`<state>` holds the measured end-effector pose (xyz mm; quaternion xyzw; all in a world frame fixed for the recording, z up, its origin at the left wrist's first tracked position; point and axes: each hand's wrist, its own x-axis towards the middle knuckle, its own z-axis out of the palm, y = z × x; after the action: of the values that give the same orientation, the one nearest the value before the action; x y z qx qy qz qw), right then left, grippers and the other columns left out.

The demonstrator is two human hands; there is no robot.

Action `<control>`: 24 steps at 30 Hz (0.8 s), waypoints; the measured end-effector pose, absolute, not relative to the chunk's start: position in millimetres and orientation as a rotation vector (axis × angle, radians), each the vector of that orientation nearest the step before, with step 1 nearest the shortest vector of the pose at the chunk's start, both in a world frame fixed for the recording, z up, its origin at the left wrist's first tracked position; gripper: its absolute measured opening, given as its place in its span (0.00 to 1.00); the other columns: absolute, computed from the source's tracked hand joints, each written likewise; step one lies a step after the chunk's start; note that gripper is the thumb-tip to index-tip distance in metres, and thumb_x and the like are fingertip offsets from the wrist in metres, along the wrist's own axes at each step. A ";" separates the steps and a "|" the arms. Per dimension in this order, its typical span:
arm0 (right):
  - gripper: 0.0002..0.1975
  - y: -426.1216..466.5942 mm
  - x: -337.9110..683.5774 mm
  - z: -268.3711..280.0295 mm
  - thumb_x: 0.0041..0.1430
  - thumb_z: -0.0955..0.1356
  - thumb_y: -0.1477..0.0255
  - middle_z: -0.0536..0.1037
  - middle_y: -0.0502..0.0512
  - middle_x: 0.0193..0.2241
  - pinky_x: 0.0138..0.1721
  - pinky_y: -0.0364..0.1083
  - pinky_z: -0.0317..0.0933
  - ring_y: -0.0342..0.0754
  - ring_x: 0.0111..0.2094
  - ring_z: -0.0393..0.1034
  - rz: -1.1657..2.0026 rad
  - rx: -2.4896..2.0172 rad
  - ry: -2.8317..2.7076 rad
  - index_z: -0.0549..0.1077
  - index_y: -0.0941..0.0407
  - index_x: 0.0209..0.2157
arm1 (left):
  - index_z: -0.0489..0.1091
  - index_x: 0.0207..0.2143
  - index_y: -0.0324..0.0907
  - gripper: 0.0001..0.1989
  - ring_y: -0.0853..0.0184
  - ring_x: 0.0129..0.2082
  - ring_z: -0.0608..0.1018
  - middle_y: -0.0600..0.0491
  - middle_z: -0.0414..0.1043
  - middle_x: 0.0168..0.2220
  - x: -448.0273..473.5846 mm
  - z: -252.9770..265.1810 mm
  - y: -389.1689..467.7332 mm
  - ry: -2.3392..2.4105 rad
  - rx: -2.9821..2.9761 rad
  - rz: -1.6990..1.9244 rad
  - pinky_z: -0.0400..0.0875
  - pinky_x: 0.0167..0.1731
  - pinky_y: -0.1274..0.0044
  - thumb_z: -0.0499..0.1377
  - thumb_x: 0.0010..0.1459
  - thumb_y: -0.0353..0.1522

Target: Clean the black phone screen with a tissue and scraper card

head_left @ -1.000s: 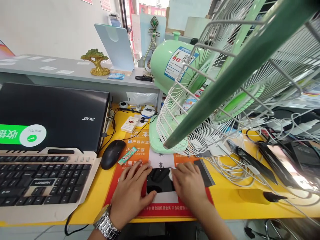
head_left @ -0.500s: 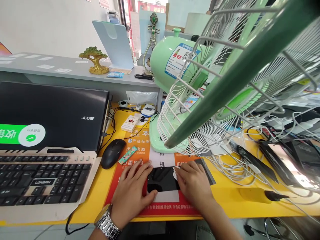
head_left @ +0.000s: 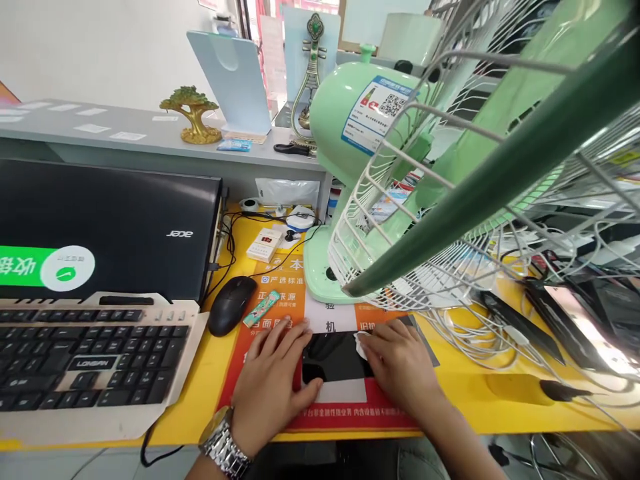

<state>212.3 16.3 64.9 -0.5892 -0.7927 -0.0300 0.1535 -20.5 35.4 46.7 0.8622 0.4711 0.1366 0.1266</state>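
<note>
A smartphone [head_left: 336, 358] with a dark, glossy screen lies sideways on a red, orange and white printed mat [head_left: 350, 415]. My left hand [head_left: 274, 373], wearing a metal watch, rests flat with spread fingers at the phone's left end, its thumb by the lower left corner. In the bent fingers of my right hand [head_left: 405, 363] is a crumpled white tissue [head_left: 361, 345], pressed on the screen's right end. That hand covers the rest of the phone's right side.
A green fan [head_left: 320, 267] stands close behind, its cage reaching over the right side. To the left are a keyboard [head_left: 100, 360], a black mouse [head_left: 233, 305] and a laptop [head_left: 150, 220]. Cables [head_left: 465, 340], a yellow bottle [head_left: 520, 388] and several devices lie right.
The whole view has shifted slightly, so things sit a little farther right. Both hands keep nearly the same places on the phone, the tissue still at its right end.
</note>
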 end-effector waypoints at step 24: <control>0.08 21.0 176.2 52.3 0.64 0.66 0.77 0.75 0.53 0.33 0.41 0.49 0.53 0.50 0.39 0.63 0.076 -1.658 -2.135 0.78 0.54 0.37 | 0.61 0.62 0.47 0.30 0.52 0.67 0.60 0.53 0.59 0.68 -33.4 48.9 35.5 1.362 2.476 0.362 0.58 0.64 0.55 0.60 0.59 0.41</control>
<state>176.2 21.0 52.3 -0.5984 -0.7707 0.0276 0.2172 -33.4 35.5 48.9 0.8599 0.4729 0.1255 0.1457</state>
